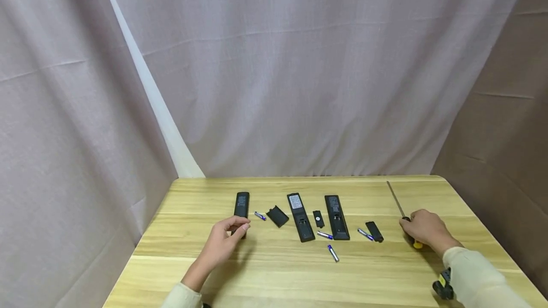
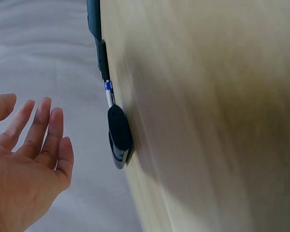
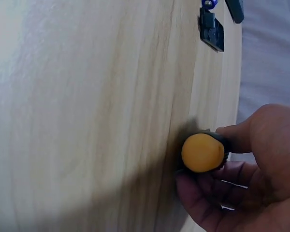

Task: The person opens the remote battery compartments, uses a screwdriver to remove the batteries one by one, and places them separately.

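In the head view my right hand (image 1: 429, 228) grips a screwdriver (image 1: 396, 200) by its handle, at the right of the table. Its long metal shaft points toward the back edge. The right wrist view shows the handle's yellow-orange end (image 3: 202, 152), with thumb and fingers curled around it. At the left, my left hand (image 1: 219, 244) is over the near end of a black remote control (image 1: 242, 202) lying on the table. From the left wrist, that hand (image 2: 31, 159) appears with loosely bent, spread fingers, apart from the remote (image 2: 119, 128).
Two more black remotes (image 1: 301, 217) (image 1: 337, 217) lie mid-table with their battery bays exposed. Around them are loose battery covers (image 1: 278, 216) (image 1: 318, 218) (image 1: 374, 231) and several blue-and-silver batteries (image 1: 333, 253). Curtains (image 1: 299, 84) hang behind the wooden table (image 1: 291, 279).
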### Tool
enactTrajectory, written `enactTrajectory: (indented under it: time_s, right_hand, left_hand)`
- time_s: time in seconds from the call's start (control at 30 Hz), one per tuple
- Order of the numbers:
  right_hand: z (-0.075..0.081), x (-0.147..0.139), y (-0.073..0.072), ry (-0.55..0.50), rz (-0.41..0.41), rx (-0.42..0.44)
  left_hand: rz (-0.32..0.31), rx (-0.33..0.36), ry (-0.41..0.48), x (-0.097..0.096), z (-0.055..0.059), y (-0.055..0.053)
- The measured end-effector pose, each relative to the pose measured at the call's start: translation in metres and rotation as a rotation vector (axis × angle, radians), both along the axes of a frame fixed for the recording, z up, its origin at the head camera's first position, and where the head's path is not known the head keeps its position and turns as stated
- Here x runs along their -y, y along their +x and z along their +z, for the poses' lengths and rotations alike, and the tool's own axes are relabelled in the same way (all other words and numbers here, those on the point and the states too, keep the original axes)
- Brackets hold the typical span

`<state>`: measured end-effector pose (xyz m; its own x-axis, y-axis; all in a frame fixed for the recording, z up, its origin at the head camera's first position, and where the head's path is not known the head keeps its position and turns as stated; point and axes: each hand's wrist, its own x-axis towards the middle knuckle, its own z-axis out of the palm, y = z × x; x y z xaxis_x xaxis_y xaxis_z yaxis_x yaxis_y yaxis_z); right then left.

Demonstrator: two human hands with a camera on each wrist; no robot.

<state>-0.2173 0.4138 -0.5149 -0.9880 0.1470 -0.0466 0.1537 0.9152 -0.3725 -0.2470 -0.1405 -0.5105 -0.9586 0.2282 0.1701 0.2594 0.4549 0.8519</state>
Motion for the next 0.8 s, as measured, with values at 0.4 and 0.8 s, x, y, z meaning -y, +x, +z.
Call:
enactTrajectory:
  time_s: [0.4,0.8]
  right_hand:
    - [0.031,0.018,0.034,0.087,-0.004,-0.033]
    - [0.019,0.078,0.082,0.035,0.04,-0.092]
  left_hand:
    - [0.012,0.0,0.02,0.001,0.007,0.003]
    - [-0.141,0.013,-0.019,-0.013,-0.003,0.015]
